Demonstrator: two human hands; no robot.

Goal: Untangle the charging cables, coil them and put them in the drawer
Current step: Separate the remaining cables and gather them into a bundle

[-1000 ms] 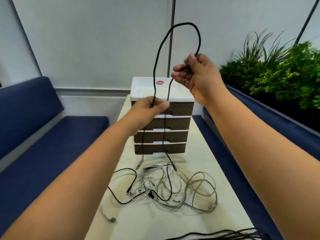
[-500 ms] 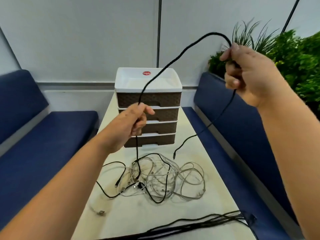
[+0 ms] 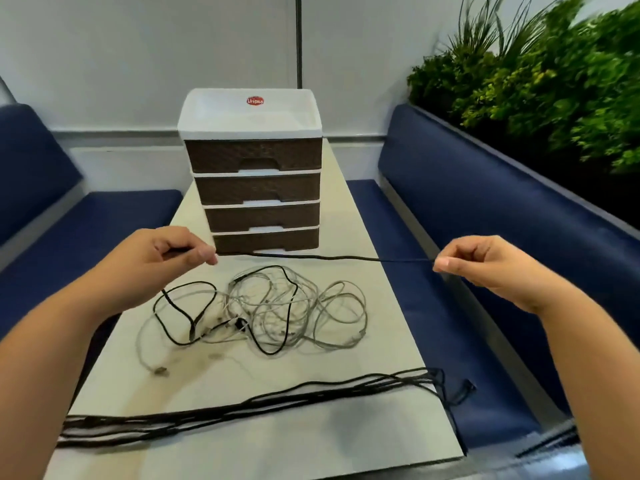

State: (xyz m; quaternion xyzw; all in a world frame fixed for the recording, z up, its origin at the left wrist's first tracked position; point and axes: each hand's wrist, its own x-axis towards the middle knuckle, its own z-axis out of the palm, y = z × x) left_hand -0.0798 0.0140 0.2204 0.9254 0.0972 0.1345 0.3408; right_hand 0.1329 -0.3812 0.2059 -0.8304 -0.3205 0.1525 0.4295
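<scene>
Black cable, looped high a second ago, now runs taut and level between the pinching left hand and right hand above the worktop tangle, seemingly freed for coiling.

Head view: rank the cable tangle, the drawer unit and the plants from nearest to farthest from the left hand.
1. Cable tangle: on the table just right of and below the left hand.
2. Drawer unit: beyond the hand, at the table's far end, all drawers shut.
3. Plants: far right, behind the bench back.
</scene>
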